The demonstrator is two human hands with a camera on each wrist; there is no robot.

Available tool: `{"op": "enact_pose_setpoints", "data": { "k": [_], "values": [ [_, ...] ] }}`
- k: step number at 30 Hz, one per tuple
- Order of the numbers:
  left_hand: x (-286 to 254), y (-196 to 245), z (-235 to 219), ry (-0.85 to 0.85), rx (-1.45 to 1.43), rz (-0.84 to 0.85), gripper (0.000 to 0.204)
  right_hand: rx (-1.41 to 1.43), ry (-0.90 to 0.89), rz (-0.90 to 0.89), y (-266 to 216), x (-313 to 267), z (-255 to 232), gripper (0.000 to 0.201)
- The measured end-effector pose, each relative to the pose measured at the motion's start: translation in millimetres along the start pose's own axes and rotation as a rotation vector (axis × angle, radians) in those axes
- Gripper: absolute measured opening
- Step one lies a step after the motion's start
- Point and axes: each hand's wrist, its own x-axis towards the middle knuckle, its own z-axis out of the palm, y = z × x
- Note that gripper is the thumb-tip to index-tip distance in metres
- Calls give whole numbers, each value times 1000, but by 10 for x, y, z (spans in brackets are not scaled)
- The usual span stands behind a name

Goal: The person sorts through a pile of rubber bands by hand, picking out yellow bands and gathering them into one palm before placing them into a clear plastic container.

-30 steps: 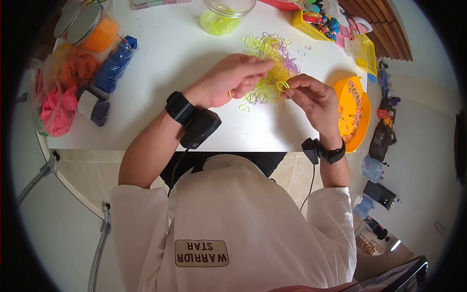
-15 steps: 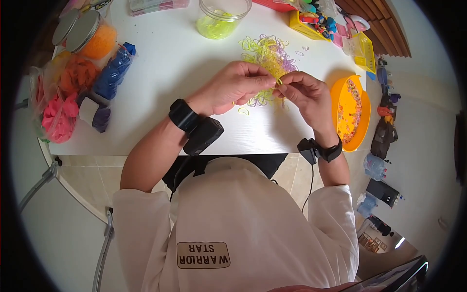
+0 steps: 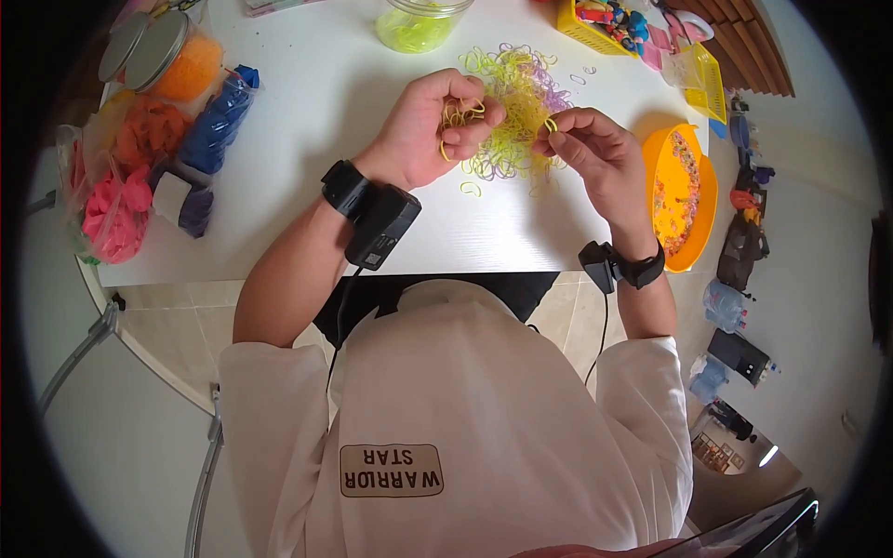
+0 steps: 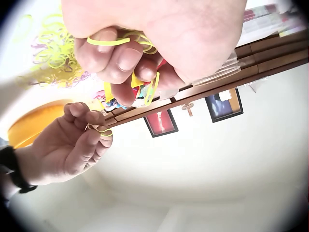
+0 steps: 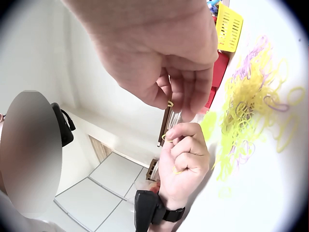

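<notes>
My left hand (image 3: 423, 126) is turned palm up beside the pile, its fingers curled round several yellow-green rubber bands (image 4: 108, 42). Some loops stick out between those fingers. To its right, my right hand (image 3: 605, 158) pinches a yellow rubber band (image 3: 551, 126) between thumb and forefinger. The two hands are a short way apart, over the near part of a loose pile of small rubber bands (image 3: 512, 70), yellow, green and purple. One stray yellow-green loop (image 3: 472, 189) lies on the white table (image 3: 372, 246) in front of the pile.
A clear jar (image 3: 414, 33) with lime bands stands behind the pile. Bags of coloured bands (image 3: 116, 209) and a jar of orange bands (image 3: 186, 70) are at left. An orange tray (image 3: 672, 200) with small beads sits at right; yellow baskets (image 3: 595, 37) stand at the back.
The hands came together at the fingertips, then parted again. My left hand has rolled palm up, showing the bands in it; my right hand still pinches a yellow band.
</notes>
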Motion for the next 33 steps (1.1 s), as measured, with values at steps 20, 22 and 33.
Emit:
{"op": "enact_pose_setpoints", "data": {
  "k": [20,22,33],
  "values": [
    [56,13,-120,-80,-142,48,34,-394,-168,-95,-113,-71,212,11],
    [44,2,-102,-50,-145,68,36,-489,-206,-116,-140,-78,253,11],
    [79,-38,-110,23,-231,90,35,-989,-156,-704,-172,226,611,23]
  ]
}}
